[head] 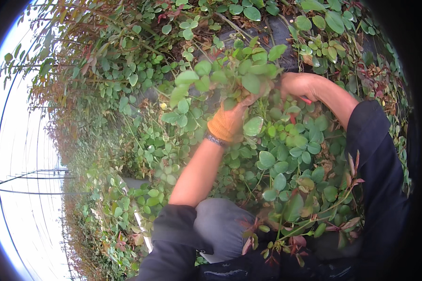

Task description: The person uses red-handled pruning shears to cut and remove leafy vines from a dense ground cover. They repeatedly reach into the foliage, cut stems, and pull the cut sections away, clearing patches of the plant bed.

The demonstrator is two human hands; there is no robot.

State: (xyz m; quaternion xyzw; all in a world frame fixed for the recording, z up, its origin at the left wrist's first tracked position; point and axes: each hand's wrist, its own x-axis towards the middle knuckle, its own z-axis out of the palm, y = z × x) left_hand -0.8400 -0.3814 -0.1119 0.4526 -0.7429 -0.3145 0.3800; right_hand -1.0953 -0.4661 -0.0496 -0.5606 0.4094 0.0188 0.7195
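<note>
My left hand (230,117), in an orange knitted glove that leaves some fingers bare, is closed around a bunch of leafy stems (249,75). Leaves from that bunch cover most of its fingers. My right hand (297,85) is bent in from the right, just beside the bunch. It grips a red-handled tool (306,100), of which only bits of red show; foliage hides its working end. Green compound leaves (281,165), like those of rose bushes, grow thickly below both hands.
Taller bushes with reddish shoots (91,52) stand at the upper left. Dark ground cover (281,38) with dry leaves shows beyond my hands. A reddish-tipped branch (309,223) crosses before my body, near my grey-clad knee (221,228). A pale strip (143,230) runs at lower left.
</note>
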